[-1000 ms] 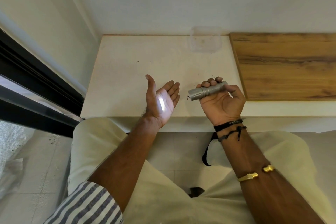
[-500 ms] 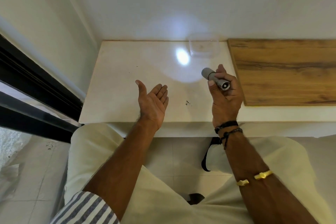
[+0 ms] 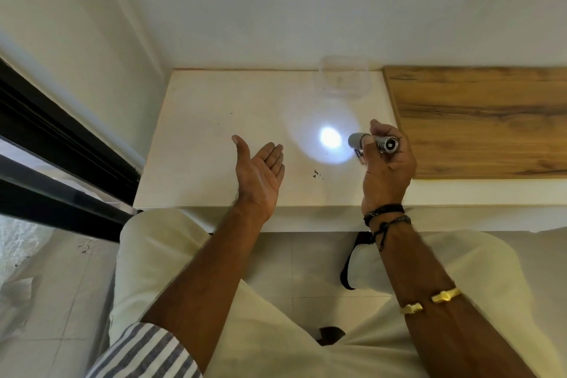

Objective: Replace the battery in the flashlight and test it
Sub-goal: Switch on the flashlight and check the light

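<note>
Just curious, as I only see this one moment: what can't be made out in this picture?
All in the head view.
Middle of the flashlight, and any switch: wrapped by the right hand.
The battery: inside the casing, unseen.
The clear container: too faint to tell its contents.
The dark specks on the counter: too small to identify.
The wooden board: cut off by the right edge.

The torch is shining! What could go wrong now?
The small silver metal flashlight is lit and held above the white countertop by the right hand alone; if that grip loosens, it could drop onto the top. The open left hand is off to the side, probably too far to catch it. Swinging forward might bump the clear plastic box.
</note>
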A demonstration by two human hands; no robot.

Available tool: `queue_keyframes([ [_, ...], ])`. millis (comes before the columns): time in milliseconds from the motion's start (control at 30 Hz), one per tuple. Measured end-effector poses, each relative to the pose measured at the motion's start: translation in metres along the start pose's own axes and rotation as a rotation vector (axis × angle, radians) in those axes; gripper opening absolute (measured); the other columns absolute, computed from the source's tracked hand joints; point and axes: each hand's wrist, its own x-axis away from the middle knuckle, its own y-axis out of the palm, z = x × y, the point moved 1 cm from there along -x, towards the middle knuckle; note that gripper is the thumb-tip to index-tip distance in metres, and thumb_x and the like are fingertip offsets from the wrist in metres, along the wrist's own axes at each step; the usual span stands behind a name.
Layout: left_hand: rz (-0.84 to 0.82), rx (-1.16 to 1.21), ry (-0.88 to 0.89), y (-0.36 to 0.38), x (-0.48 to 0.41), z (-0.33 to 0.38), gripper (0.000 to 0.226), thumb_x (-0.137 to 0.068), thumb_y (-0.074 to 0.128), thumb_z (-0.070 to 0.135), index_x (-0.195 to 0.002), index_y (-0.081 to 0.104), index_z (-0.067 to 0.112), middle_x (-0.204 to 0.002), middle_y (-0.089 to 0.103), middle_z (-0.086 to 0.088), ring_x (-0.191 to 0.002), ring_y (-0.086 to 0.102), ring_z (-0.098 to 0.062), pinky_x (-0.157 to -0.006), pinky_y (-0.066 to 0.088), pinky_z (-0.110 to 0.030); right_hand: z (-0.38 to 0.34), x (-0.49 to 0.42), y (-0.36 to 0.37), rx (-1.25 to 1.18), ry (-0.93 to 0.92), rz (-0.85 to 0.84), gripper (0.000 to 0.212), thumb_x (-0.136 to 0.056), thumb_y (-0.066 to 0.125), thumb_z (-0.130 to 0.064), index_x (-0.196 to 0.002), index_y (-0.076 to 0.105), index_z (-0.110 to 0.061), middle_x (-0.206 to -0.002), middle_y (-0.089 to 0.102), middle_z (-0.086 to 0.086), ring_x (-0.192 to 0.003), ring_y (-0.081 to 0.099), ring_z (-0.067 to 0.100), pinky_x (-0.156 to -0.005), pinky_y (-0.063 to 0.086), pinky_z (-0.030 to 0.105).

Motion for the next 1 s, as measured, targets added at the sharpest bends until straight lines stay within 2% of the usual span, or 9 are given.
queue_keyframes([
  [100, -0.035, 0.022, -0.027, 0.0, 0.001, -0.001, 0.103, -0.085, 0.021, 0.083, -0.151, 0.03, 0.005, -0.158, 0.033, -0.014, -0.148, 0.028, -0.025, -0.122, 0.019, -0.04, 0.001, -0.003, -0.001, -0.221, 0.104, -0.009, 0.019, -0.098, 0.064, -0.01, -0.116, 0.062, -0.007, -0.114, 0.071, 0.009, -0.113, 0.066, 0.027, -0.106, 0.051, 0.052],
  [200, -0.078, 0.085, -0.06, 0.002, 0.002, -0.001, 0.107, -0.083, 0.022, 0.086, -0.153, 0.024, 0.005, -0.161, 0.026, -0.014, -0.15, 0.02, -0.024, -0.123, 0.014, -0.039, 0.006, -0.002, -0.004, -0.534, 0.352, -0.019, 0.015, -0.102, 0.056, -0.019, -0.114, 0.058, -0.01, -0.103, 0.07, 0.01, -0.101, 0.067, 0.026, -0.102, 0.053, 0.047],
  [333, -0.077, 0.136, -0.091, 0.002, 0.002, -0.003, 0.112, -0.08, 0.028, 0.087, -0.153, 0.021, 0.003, -0.161, 0.024, -0.015, -0.151, 0.017, -0.025, -0.124, 0.01, -0.042, 0.009, 0.002, 0.0, -0.751, 0.513, -0.021, 0.016, -0.104, 0.051, -0.026, -0.098, 0.059, -0.014, -0.086, 0.063, 0.006, -0.082, 0.064, 0.022, -0.103, 0.05, 0.049],
  [400, -0.1, 0.119, -0.102, 0.002, 0.003, -0.005, 0.115, -0.078, 0.028, 0.089, -0.154, 0.019, 0.004, -0.162, 0.021, -0.015, -0.152, 0.015, -0.025, -0.124, 0.008, -0.042, 0.007, 0.002, 0.001, -0.826, 0.549, -0.037, 0.02, -0.104, 0.05, -0.029, -0.091, 0.058, -0.015, -0.08, 0.057, 0.004, -0.074, 0.059, 0.021, -0.094, 0.051, 0.046],
  [500, -0.127, 0.09, -0.118, 0.002, 0.003, -0.008, 0.116, -0.077, 0.025, 0.09, -0.155, 0.016, 0.006, -0.163, 0.019, -0.014, -0.152, 0.013, -0.024, -0.124, 0.006, -0.042, 0.004, 0.005, -0.002, -0.932, 0.597, -0.108, 0.027, -0.099, 0.048, -0.035, -0.086, 0.06, -0.014, -0.078, 0.053, 0.004, -0.071, 0.054, 0.022, -0.084, 0.047, 0.039],
  [633, -0.139, 0.083, -0.128, 0.003, 0.002, -0.01, 0.115, -0.077, 0.025, 0.09, -0.155, 0.017, 0.007, -0.163, 0.019, -0.013, -0.152, 0.014, -0.024, -0.124, 0.007, -0.042, 0.002, 0.008, -0.004, -0.961, 0.613, -0.175, 0.034, -0.093, 0.034, -0.034, -0.085, 0.058, -0.012, -0.079, 0.05, 0.004, -0.073, 0.052, 0.023, -0.084, 0.044, 0.04],
  [767, -0.142, 0.073, -0.127, 0.002, 0.001, -0.01, 0.113, -0.078, 0.025, 0.089, -0.155, 0.019, 0.007, -0.162, 0.021, -0.013, -0.151, 0.016, -0.025, -0.124, 0.009, -0.042, 0.0, 0.007, -0.003, -0.925, 0.599, -0.189, 0.021, -0.074, 0.043, -0.03, -0.077, 0.054, -0.012, -0.071, 0.05, 0.005, -0.066, 0.049, 0.023, -0.079, 0.044, 0.038],
  [1000, -0.134, 0.093, -0.106, -0.001, -0.001, -0.014, 0.11, -0.082, 0.023, 0.086, -0.153, 0.02, 0.004, -0.161, 0.023, -0.017, -0.15, 0.021, -0.028, -0.123, 0.014, -0.043, 0.0, 0.008, -0.002, -0.897, 0.611, -0.158, 0.016, -0.067, 0.043, -0.026, -0.071, 0.049, -0.012, -0.065, 0.046, 0.005, -0.062, 0.046, 0.024, -0.077, 0.043, 0.037],
])
